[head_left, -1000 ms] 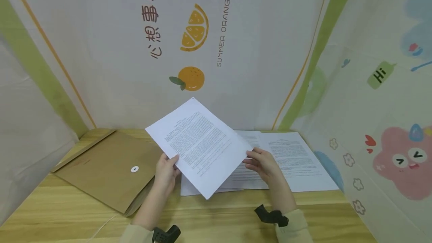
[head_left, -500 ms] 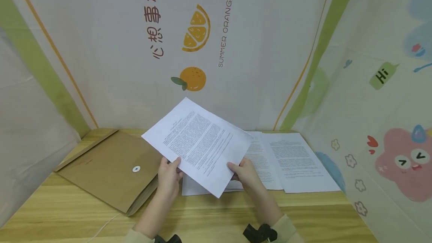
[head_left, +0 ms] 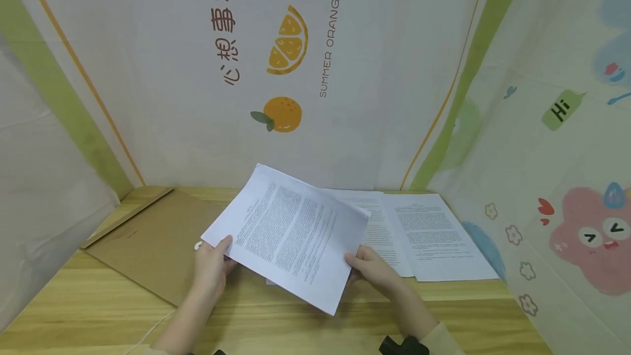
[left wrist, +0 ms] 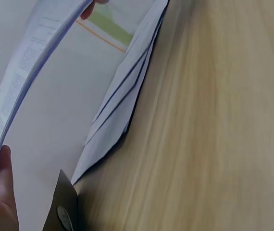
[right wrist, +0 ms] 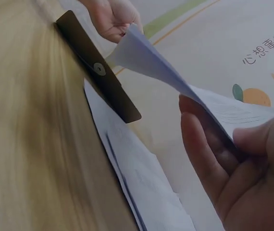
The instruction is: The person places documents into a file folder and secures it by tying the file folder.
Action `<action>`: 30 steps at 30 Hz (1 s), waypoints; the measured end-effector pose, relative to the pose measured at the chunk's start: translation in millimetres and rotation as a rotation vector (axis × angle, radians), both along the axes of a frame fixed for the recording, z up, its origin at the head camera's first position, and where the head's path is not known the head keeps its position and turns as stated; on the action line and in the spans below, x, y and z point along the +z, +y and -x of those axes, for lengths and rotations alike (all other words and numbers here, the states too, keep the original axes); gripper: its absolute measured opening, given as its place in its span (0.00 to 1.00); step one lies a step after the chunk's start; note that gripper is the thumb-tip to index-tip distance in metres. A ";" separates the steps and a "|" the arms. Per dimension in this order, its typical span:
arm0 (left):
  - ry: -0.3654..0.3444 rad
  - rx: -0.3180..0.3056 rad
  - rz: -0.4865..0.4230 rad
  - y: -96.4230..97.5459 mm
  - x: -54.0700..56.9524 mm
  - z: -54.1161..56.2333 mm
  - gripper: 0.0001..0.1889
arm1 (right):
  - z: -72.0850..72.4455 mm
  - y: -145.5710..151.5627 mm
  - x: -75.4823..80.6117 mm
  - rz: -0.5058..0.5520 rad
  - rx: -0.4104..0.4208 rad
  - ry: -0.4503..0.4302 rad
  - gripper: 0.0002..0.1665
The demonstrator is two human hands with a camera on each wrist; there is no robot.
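Note:
A printed white sheaf of paper [head_left: 291, 234] is held up above the table, tilted and slightly bowed. My left hand [head_left: 213, 264] pinches its left edge, thumb on the printed face and fingers beneath. At the opposite edge my right hand [head_left: 372, 270] grips it the same way; the right wrist view shows the thumb over the paper and the fingers [right wrist: 202, 149] under it. Behind and below lie more printed sheets [head_left: 429, 234], partly overlapping and partly covered by the held paper.
A brown kraft document envelope [head_left: 143, 240] lies at the left, its round white button [right wrist: 99, 69] visible in the right wrist view. A thin white string [head_left: 150, 333] trails from it on the wooden table [head_left: 296, 338]. A printed curtain [head_left: 374, 70] stands behind.
My right hand has shifted its grip from the corner to along the right edge. Both hands have lowered the paper, turning it, and my left hand has moved leftward over the envelope.

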State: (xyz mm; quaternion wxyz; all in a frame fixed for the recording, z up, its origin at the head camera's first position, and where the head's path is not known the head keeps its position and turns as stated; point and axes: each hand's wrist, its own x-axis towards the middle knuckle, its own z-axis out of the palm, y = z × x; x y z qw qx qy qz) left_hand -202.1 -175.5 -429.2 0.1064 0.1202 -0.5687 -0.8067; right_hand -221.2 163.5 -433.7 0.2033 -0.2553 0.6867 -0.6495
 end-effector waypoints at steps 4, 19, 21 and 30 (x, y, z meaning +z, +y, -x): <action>-0.023 -0.001 0.066 -10.0 0.1 -5.3 0.19 | -1.1 6.7 -2.6 -0.005 -0.074 -0.005 0.25; 0.024 -0.206 0.581 -57.8 1.5 -19.6 0.23 | -1.3 19.9 -1.5 -0.029 -0.183 -0.131 0.21; 0.061 -0.235 0.667 -62.5 0.3 -20.9 0.22 | -1.1 20.9 -3.9 -0.030 -0.164 -0.152 0.21; 0.157 -0.351 0.786 -74.6 -10.2 -23.8 0.19 | 0.8 25.1 -10.5 -0.048 -0.113 -0.210 0.21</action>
